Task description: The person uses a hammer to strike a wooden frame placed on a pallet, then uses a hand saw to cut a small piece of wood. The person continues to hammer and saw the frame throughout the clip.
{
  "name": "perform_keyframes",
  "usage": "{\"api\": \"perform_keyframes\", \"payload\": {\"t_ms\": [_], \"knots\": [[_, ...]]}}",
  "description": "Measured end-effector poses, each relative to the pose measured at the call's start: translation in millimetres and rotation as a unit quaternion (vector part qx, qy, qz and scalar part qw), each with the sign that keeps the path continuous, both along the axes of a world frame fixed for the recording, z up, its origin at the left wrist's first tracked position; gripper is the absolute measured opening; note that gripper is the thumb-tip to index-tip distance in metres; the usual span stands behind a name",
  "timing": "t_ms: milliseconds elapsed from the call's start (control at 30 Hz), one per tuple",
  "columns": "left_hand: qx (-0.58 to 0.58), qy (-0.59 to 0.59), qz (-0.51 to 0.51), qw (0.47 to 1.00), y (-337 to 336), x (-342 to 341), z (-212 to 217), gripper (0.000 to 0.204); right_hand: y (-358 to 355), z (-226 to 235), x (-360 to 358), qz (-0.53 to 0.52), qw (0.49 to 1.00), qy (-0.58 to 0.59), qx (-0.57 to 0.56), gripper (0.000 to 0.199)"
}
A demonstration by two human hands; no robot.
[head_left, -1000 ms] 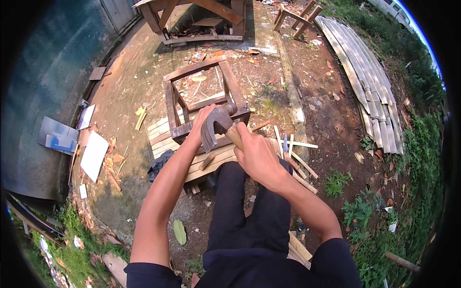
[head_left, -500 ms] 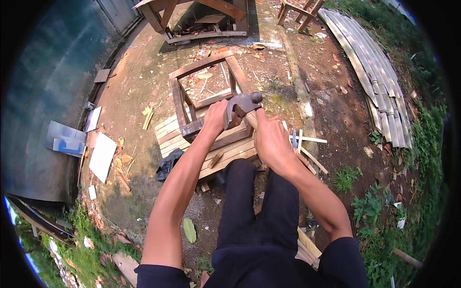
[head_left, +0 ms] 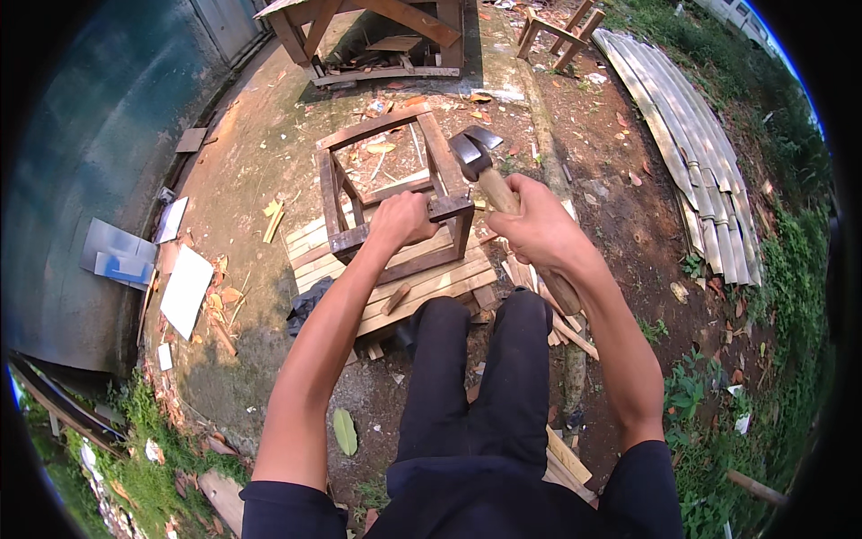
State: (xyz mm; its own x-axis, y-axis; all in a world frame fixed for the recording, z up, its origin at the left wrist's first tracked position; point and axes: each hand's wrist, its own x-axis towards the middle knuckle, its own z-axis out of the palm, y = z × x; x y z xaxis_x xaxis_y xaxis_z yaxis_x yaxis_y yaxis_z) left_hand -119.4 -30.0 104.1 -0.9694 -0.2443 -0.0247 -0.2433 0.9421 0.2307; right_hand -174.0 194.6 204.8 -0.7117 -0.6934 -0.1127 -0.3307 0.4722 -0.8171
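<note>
Hammering on a dark wooden frame point(head_left: 395, 193), from the look of it. The person sits low, legs forward, with the frame resting on a bed of pale planks point(head_left: 422, 283) on bare ground.

Right hand point(head_left: 539, 225): clenched round the wooden handle of a hammer point(head_left: 480, 166), gripped about mid-handle, butt end running back under the forearm. The steel head is raised above the frame's near right corner, not touching the wood.

Left hand point(head_left: 400, 220): wrapped over the near top rail of the frame, fingers closed on it, just left of that corner.

Judgement on doing the blow well:
- The steadying hand sits close to where the head would likely land. Sliding it further left along the rail would keep the knuckles clear.
- A grip nearer the butt would give more swing; the present choked grip gives control, which suits a short tap on a joint.
- The face should meet the wood square, or the corner post may bruise or split.
- The planks beneath are loose, so the frame may hop; downward pressure from the left hand matters.

Round about: pale flat sheets point(head_left: 184, 287) lie at left, corrugated roofing point(head_left: 691, 144) far right, a larger timber stand point(head_left: 377, 36) at the far side.
</note>
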Motion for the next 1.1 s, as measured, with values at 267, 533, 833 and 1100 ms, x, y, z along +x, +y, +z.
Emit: {"api": "perform_keyframes", "payload": {"t_ms": [267,533,833,1100], "knots": [[0.024,-0.009,0.021,0.999,0.5,-2.0,-6.4,0.036,-0.7,57.1,18.9,-0.028,0.979,0.184,-0.081,0.045],[0.011,0.012,0.014,1.000,0.9,-1.4,-8.3,0.034,5.3,25.4,-5.0,-0.076,0.997,-0.020,0.022,0.047],[0.023,0.004,0.013,1.000,1.5,-2.2,-4.0,0.032,-4.5,5.4,10.2,-0.005,0.982,0.161,0.101,0.042],[0.030,-0.009,0.020,0.999,0.5,-4.1,-7.8,0.031,2.6,70.2,0.0,-0.055,0.980,0.185,-0.038,0.047]]}}
